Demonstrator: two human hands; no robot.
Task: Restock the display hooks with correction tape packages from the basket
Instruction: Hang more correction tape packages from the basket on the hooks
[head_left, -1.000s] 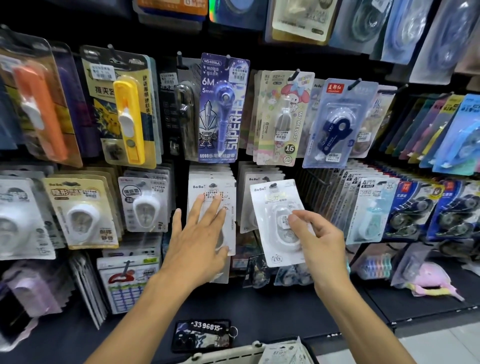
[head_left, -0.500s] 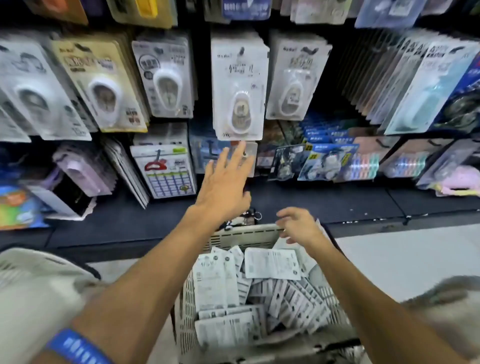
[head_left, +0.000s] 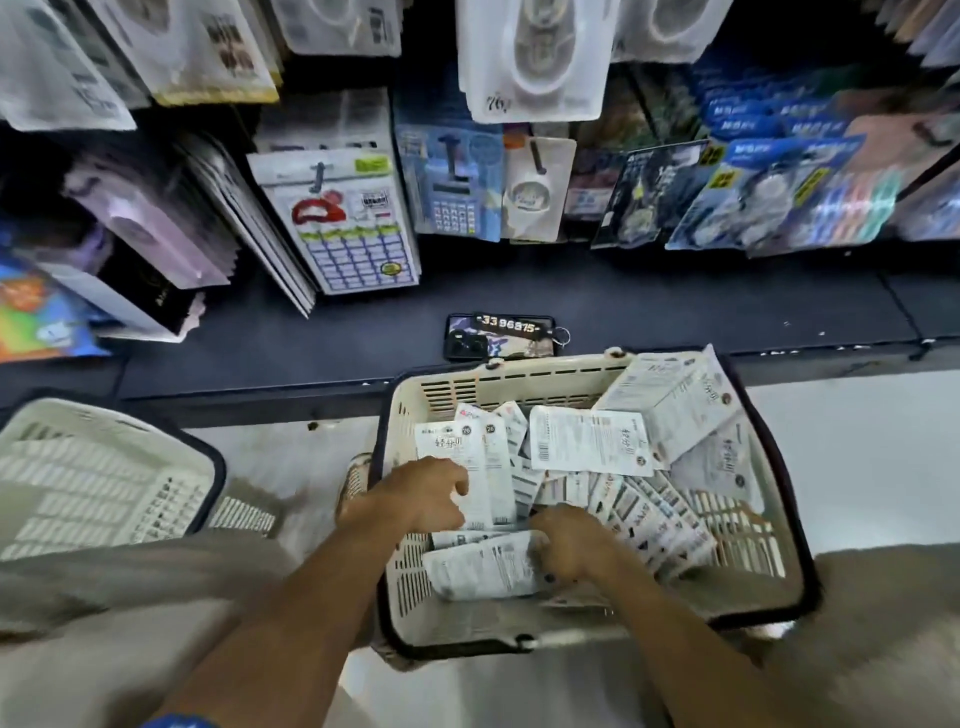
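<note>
Dark shelving (head_left: 623, 306) carried hanging stationery at 12 o'clock. Below it, a cream basket (head_left: 415, 405) held loose correction tape packages (head_left: 589, 447). Left hand (head_left: 421, 496), fingers curled, gripped one package; right hand (head_left: 569, 543) at 6 o'clock pinched another (head_left: 483, 569).

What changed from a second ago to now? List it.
Both hands came down from the display into the basket: left hand and right hand now each grip packages. The package the right hand held at the hook is gone from it. The phone stayed on the shelf.
</note>
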